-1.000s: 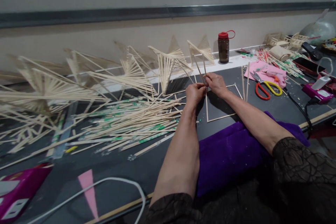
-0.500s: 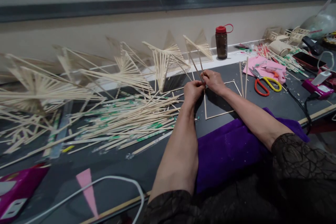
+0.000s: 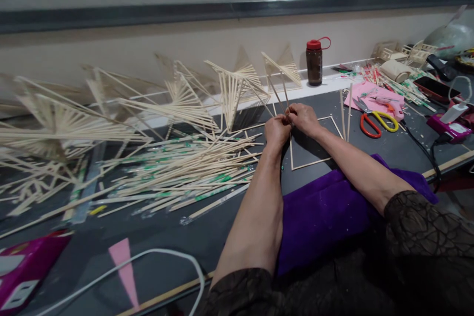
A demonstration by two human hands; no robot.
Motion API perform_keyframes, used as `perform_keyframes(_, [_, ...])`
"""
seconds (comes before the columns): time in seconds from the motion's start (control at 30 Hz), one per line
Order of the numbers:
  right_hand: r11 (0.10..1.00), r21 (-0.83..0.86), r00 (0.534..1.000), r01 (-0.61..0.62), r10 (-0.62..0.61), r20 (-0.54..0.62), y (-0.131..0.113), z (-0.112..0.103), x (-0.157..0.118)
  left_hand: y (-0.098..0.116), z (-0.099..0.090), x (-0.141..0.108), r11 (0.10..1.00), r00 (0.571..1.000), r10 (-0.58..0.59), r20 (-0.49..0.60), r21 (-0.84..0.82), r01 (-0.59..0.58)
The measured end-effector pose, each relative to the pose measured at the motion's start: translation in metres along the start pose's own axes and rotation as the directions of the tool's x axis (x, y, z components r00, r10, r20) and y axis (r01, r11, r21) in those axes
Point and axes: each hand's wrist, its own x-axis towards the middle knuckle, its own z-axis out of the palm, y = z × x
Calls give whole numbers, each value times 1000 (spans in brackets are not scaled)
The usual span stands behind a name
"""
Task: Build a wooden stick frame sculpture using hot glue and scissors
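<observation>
Two thin wooden sticks (image 3: 284,90) rise in a narrow V from between my fingertips. My left hand (image 3: 277,131) is closed at their lower ends, its fingers touching those of my right hand (image 3: 302,118), which pinches the sticks from the other side. Both hands are over the left side of a square stick frame (image 3: 311,163) lying on the dark table. Two more sticks (image 3: 346,114) stand upright at the frame's right side. The exact contact at the fingertips is hidden.
Left of my hands lies a heap of loose sticks (image 3: 177,170). Fan-shaped stick models (image 3: 231,94) stand along the wall. A brown bottle (image 3: 314,65), scissors (image 3: 370,126), pink cloth (image 3: 355,91) and purple cloth (image 3: 326,217) surround the work area. A white cable (image 3: 148,252) crosses the front left.
The view has shifted slightly, so everything sits a little lower and further right. Both hands remain together at the sticks, with my left fingers a little more curled.
</observation>
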Motion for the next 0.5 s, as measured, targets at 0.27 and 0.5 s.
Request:
perform_keyframes(0.27, [1000, 4, 1000, 5, -5, -17, 3, 2, 3, 0, -1, -1, 993, 1000, 17, -17, 117, -15])
perform_keyframes(0.5, [1000, -7, 999, 24, -24, -27, 2, 3, 1, 4, 0, -1, 986, 999, 36, -20, 166, -32])
